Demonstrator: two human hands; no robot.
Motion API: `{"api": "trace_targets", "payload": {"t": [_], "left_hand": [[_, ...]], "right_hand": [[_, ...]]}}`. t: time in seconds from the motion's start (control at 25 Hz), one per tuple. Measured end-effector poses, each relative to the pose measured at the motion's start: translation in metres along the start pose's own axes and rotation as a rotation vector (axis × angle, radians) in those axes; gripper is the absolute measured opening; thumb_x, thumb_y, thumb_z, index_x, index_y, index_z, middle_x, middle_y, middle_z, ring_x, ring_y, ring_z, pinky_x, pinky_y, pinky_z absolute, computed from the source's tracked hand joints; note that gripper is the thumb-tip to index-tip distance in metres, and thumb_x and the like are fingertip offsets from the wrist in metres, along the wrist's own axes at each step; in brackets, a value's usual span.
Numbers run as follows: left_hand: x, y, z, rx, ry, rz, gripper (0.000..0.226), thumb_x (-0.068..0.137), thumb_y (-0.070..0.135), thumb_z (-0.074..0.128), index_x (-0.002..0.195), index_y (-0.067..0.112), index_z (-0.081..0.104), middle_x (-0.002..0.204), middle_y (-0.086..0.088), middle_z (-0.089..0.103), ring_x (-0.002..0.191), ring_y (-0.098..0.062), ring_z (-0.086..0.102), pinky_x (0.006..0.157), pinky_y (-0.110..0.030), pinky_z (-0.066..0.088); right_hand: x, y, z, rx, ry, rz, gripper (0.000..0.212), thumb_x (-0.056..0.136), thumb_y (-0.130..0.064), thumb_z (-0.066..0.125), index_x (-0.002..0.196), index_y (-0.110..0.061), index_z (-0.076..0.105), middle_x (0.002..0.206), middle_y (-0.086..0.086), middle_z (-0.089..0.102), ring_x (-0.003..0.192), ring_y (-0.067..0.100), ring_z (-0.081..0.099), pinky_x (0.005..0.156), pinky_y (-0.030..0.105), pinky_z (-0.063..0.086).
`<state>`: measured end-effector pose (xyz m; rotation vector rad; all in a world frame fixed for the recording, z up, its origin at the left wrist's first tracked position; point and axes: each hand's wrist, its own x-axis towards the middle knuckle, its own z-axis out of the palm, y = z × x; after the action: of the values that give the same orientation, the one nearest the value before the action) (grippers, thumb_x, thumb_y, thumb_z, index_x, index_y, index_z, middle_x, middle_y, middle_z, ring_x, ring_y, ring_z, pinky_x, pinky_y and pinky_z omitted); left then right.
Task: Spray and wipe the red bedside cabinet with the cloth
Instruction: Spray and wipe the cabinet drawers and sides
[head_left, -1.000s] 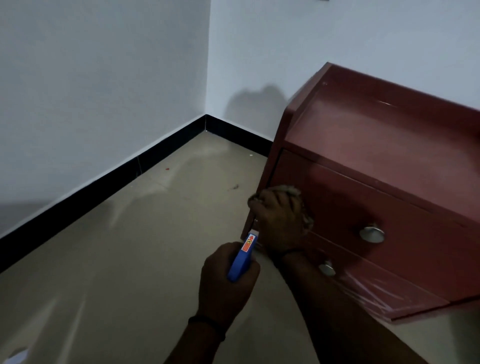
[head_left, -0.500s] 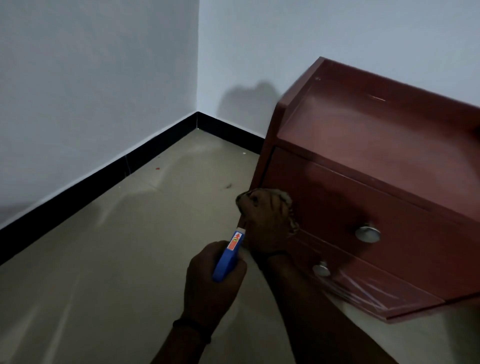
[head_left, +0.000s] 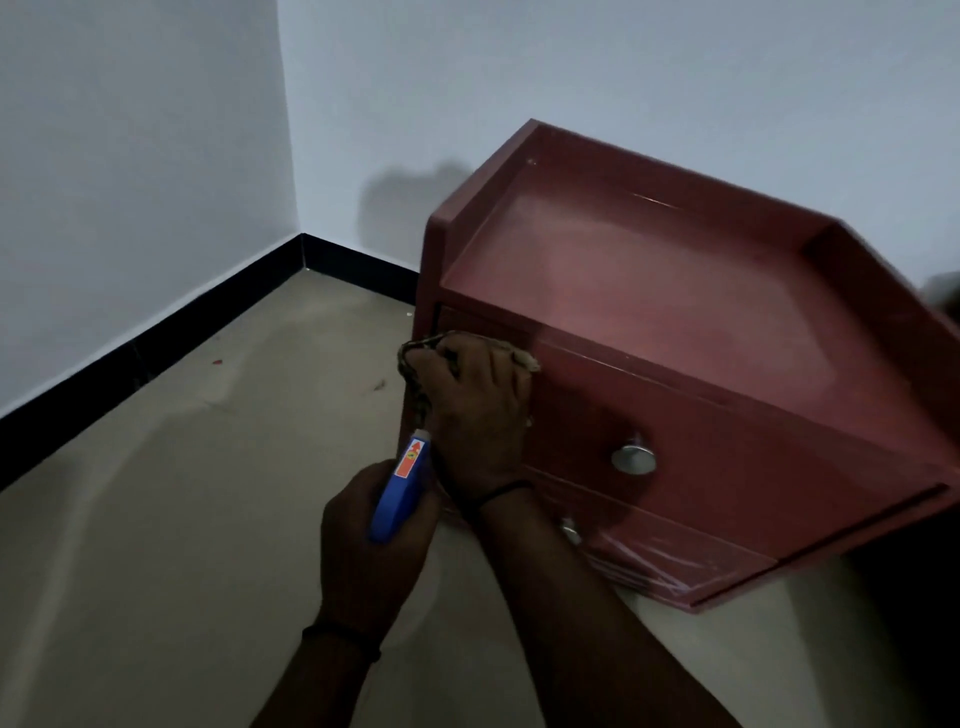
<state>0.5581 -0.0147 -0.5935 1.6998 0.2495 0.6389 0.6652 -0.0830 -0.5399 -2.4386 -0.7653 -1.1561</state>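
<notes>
Item: white walls, two, meeting in a corner at the far left, with a black skirting along the foot of each.

Item: beige floor, smooth, with a few small red specks near the skirting.

Item: left hand, low and left of centre, fingers wrapped round a blue spray bottle. The bottle carried an orange label and had a white tip that pointed up toward the other hand. A dark band sat on that wrist.

Item: right hand, just above the bottle's tip, curled over a crumpled brownish cloth and pressing it to the upper drawer front at the cabinet's front-left corner. Cloth showed past the knuckles on both sides. This wrist also had a dark band.

Item: red bedside cabinet, standing on the floor against the rear wall and filling the right half of the scene. Its top was recessed, with a raised lip at the back and both sides. It had two drawers: a round metal knob on the upper one and a second knob on the lower, partly hidden behind the right forearm. Clear plastic film clung to the lower drawer front.
</notes>
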Motion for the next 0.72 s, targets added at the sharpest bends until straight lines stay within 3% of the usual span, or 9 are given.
{"api": "trace_targets", "payload": {"t": [0.12, 0.2, 0.28, 0.44, 0.56, 0.72], "left_hand": [[0.000, 0.008, 0.014, -0.080, -0.048, 0.029, 0.046, 0.073, 0.045, 0.060, 0.092, 0.004, 0.068, 0.069, -0.003, 0.064, 0.058, -0.011, 0.064, 0.051, -0.014, 0.050], [0.004, 0.015, 0.019, -0.107, -0.056, 0.041, 0.036, 0.073, 0.036, 0.065, 0.085, 0.002, 0.065, 0.063, -0.003, 0.061, 0.056, -0.005, 0.062, 0.050, -0.008, 0.046], [0.010, 0.020, 0.024, -0.097, -0.072, 0.050, 0.026, 0.073, 0.026, 0.066, 0.077, 0.001, 0.064, 0.059, -0.001, 0.059, 0.054, -0.002, 0.062, 0.052, -0.007, 0.045], [0.021, 0.032, 0.046, -0.198, -0.096, 0.041, 0.017, 0.072, 0.031, 0.063, 0.077, 0.014, 0.066, 0.059, 0.004, 0.067, 0.057, -0.001, 0.064, 0.058, -0.006, 0.046], [0.021, 0.040, 0.061, -0.222, -0.142, 0.075, 0.010, 0.073, 0.036, 0.061, 0.081, 0.030, 0.065, 0.069, 0.021, 0.069, 0.060, 0.000, 0.065, 0.062, -0.007, 0.048], [0.015, 0.046, 0.092, -0.336, -0.174, -0.012, 0.016, 0.071, 0.041, 0.063, 0.082, 0.048, 0.072, 0.073, 0.005, 0.069, 0.052, -0.012, 0.061, 0.057, -0.024, 0.053]], "right_hand": [[0.002, 0.017, -0.021, -0.019, 0.017, 0.025, 0.028, 0.081, -0.024, 0.061, 0.108, -0.028, 0.071, 0.107, 0.000, 0.064, 0.097, 0.025, 0.054, 0.082, 0.038, 0.033], [0.004, 0.033, -0.040, -0.045, 0.064, 0.062, 0.028, 0.082, -0.024, 0.061, 0.107, -0.026, 0.073, 0.104, 0.001, 0.065, 0.090, 0.025, 0.056, 0.079, 0.037, 0.034], [0.002, 0.043, -0.053, -0.073, 0.072, 0.084, 0.027, 0.081, -0.022, 0.063, 0.105, -0.026, 0.074, 0.101, 0.001, 0.065, 0.085, 0.025, 0.056, 0.077, 0.037, 0.035], [-0.011, 0.063, -0.072, -0.090, 0.087, 0.170, 0.034, 0.076, -0.022, 0.060, 0.107, -0.027, 0.072, 0.099, 0.002, 0.063, 0.085, 0.027, 0.055, 0.078, 0.039, 0.036], [-0.018, 0.082, -0.088, -0.088, 0.165, 0.259, 0.039, 0.074, -0.020, 0.061, 0.112, -0.025, 0.055, 0.103, 0.007, 0.059, 0.090, 0.028, 0.051, 0.076, 0.038, 0.036], [-0.044, 0.128, -0.136, -0.103, 0.410, 0.596, 0.036, 0.076, -0.014, 0.054, 0.111, -0.003, 0.059, 0.104, 0.020, 0.058, 0.101, 0.028, 0.047, 0.091, 0.034, 0.035]]}}
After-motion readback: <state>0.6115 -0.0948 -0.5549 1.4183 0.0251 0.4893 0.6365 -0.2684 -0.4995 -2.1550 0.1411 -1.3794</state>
